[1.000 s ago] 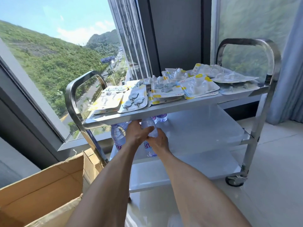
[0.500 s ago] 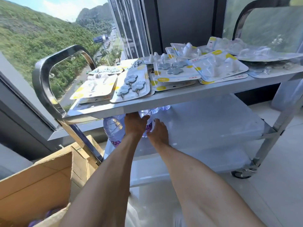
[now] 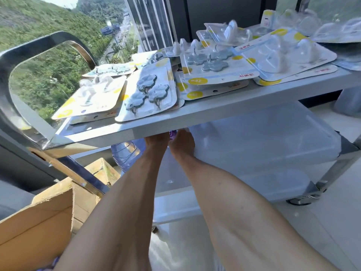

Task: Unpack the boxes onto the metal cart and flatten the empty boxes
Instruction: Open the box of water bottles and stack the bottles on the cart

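The water bottle being placed (image 3: 172,134) shows only as a sliver of clear plastic and purple label between the two hands, under the front edge of the cart's top shelf and over the left end of the middle shelf (image 3: 263,141). I judge it moderately heavy if full, with thin walls that dent under a squeeze and a smooth, slippery skin; the ribbed body or the neck looks like the surest hold. The left hand (image 3: 156,141) and the right hand (image 3: 182,143) sit close on either side of it, but their fingers are hidden under the top shelf, so I cannot tell whether they grip it or have let go.

One more bottle (image 3: 128,153) stands just left of the left hand on the same shelf; two bottles can be counted, and others may be hidden.

The metal cart (image 3: 121,133) carries roughly ten blister packs of hooks (image 3: 148,94) on its top shelf, overlapping, light and stiff. One open cardboard box (image 3: 39,222) stands off the cart's front left corner, not yet flattened.
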Available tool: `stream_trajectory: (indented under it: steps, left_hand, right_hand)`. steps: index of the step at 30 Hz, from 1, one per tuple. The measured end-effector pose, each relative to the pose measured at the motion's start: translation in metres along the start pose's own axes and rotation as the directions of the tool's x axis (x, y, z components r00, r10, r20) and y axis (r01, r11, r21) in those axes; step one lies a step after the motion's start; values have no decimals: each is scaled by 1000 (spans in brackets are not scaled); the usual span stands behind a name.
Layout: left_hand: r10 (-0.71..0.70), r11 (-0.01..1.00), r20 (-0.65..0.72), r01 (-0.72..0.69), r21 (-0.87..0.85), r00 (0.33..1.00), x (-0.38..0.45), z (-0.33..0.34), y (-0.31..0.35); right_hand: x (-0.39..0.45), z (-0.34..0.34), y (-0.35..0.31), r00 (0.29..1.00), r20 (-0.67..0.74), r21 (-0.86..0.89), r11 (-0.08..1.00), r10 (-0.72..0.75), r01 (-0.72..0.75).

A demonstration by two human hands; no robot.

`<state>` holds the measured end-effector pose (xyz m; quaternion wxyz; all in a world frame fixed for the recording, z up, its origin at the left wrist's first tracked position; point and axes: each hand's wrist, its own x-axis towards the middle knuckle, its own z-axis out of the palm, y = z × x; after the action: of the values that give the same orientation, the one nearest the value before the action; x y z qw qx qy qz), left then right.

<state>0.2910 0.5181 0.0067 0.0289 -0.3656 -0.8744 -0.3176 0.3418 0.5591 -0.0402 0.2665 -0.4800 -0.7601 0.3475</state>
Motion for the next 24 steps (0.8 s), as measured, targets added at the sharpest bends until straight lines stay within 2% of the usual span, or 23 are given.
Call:
stream_trajectory:
  steps: [2, 5, 6, 9, 13, 16, 17, 19, 21, 23, 24]
  left_hand:
    - [24, 998, 42, -26, 50, 999, 8, 3, -10]
    - [99, 963, 105, -122, 239, 990, 13, 5, -16]
    - [94, 960, 113, -121, 254, 989, 13, 5, -18]
    - [42, 986, 148, -65, 151, 988, 13, 3, -18]
    - [61, 990, 87, -72, 124, 994, 3, -8, -6]
    - [54, 998, 83, -52, -34, 995, -6, -22, 8]
    - [53, 998, 119, -48, -49, 991, -8, -24, 9]
    - [49, 999, 172, -50, 3, 984, -18, -28, 13]
    - [17, 994, 119, -30, 109, 993, -35, -35, 14]
    - [130, 984, 26, -132, 118, 991, -56, -44, 18]
    - [180, 978, 23, -181, 106, 983, -67, -49, 19]
  right_hand:
    - [6, 7, -2, 1000, 2, -7, 1000, 3, -3]
    - [11, 16, -4, 1000, 7, -38, 999, 20, -20]
    - [12, 17, -4, 1000, 13, -44, 999, 23, -23]
    - [15, 18, -5, 1000, 10, -60, 998, 4, -3]
    - [9, 11, 4, 999, 3, -208, 977, -38, 38]
    - [-5, 2, 13, 999, -43, -269, 963, -34, 21]
    - [-10, -1, 16, 999, -37, -278, 960, -32, 20]
    - [-24, -7, 22, 999, -11, -313, 949, -45, 40]
    - [-41, -13, 26, 998, 4, -326, 944, -57, 55]
    - [-58, -18, 28, 999, -8, -305, 952, -38, 34]
    - [-68, -20, 27, 1000, -19, -288, 957, -24, 17]
